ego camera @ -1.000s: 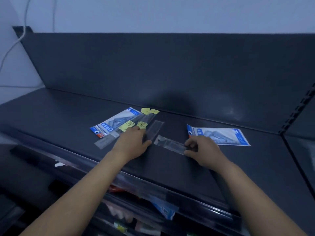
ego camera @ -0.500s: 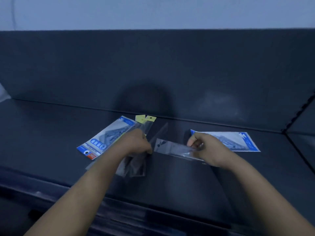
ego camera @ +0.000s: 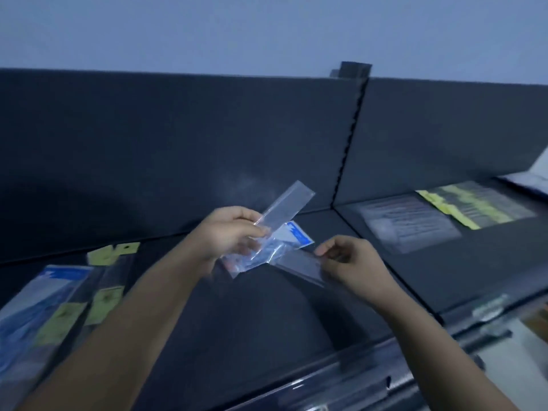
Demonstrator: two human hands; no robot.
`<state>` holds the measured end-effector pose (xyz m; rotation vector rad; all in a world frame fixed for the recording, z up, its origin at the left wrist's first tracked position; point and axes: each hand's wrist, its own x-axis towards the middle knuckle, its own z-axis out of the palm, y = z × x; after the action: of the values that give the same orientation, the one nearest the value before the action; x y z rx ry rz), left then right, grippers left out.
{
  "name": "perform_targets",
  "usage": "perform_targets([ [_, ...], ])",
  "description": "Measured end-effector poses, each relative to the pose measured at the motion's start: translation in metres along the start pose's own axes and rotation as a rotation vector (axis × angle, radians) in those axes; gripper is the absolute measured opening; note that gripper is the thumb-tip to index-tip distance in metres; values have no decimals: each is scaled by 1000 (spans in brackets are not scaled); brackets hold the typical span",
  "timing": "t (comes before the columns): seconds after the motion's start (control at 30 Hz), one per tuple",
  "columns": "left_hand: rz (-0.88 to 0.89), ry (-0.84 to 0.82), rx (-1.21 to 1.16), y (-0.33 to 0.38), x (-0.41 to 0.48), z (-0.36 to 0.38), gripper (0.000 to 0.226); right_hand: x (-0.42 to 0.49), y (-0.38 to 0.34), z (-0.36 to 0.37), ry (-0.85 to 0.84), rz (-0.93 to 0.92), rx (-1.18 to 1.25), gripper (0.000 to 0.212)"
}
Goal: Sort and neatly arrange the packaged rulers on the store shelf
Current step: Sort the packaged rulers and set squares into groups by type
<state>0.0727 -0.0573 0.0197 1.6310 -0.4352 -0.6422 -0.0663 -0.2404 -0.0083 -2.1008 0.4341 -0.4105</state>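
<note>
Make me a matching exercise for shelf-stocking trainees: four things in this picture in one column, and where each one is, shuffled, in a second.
Things:
1. clear ruler pack
2. dark ruler pack
3. blue-topped pack
4. yellow-tagged packs

Places:
A. flat on the shelf, far left
B. raised in the left hand
C. lying behind both hands
D. pinched in the right hand

Pairs: 1-B, 2-D, 3-C, 4-A

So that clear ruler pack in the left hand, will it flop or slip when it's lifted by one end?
Probably stiff: the clear ruler pack juts straight out from the left hand without sagging. Likely light, since fingertips alone hold it. Its glossy sleeve may be slippery.
</note>
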Motion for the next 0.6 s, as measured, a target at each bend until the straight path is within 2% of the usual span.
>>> perform_targets([
  [0.1,-38,-92,-68,10,17,57,26,-3,22,-52,109,-17,-187,18],
  [0.3,-46,-59,116,5,52,176,44,-1,94,-153,72,-15,-392,22],
  [0.43,1,39,217,3,79,246,40,11,144,-214,13,-60,-398,19],
  [0.6,18,189,325,2,93,285,22,34,176,-257,-113,-109,-320,20],
])
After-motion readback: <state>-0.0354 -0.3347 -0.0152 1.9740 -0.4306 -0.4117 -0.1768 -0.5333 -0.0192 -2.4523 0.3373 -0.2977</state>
